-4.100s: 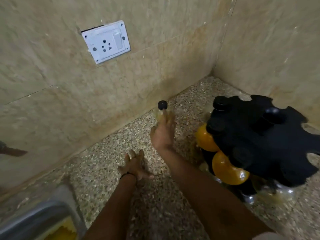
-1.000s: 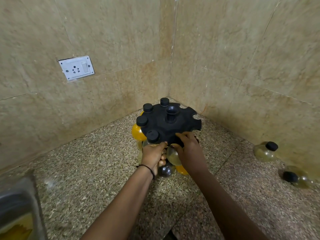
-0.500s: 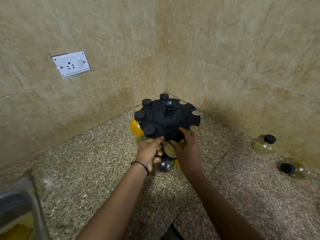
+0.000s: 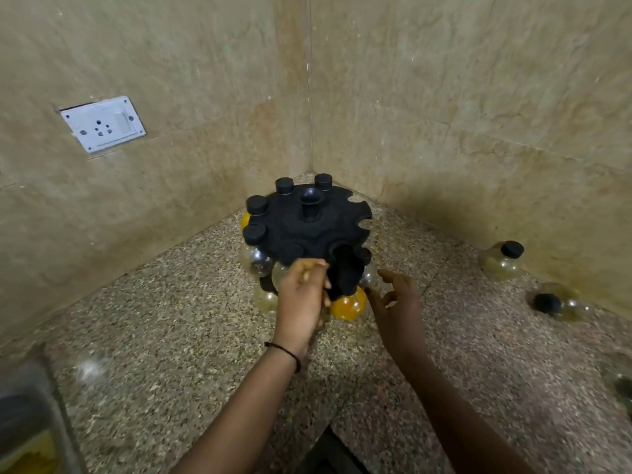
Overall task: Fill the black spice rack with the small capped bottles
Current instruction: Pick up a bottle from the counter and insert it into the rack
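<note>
The black spice rack (image 4: 290, 230) stands in the corner of the stone counter, with a knob in the middle of its top disc. Several capped bottles (image 4: 256, 204) hang in its left and back slots, and the right slots are empty. My left hand (image 4: 301, 295) is closed on the rack's front edge, beside a blurred black part. An orange bottle (image 4: 345, 304) shows low at the front. My right hand (image 4: 396, 302) hovers just right of the rack with its fingers spread and holds nothing. A capped clear bottle (image 4: 367, 268) sits at the rack's front right.
Loose bottles lie on the counter at the right wall: one upright (image 4: 501, 261), one on its side (image 4: 554, 304), another at the frame's edge (image 4: 619, 381). A socket plate (image 4: 102, 123) is on the left wall. A steel sink (image 4: 30, 422) sits at the lower left.
My right hand has come off the rack and opened to the right. The rack's caps have shifted round slightly. My left hand stays at the front edge.
</note>
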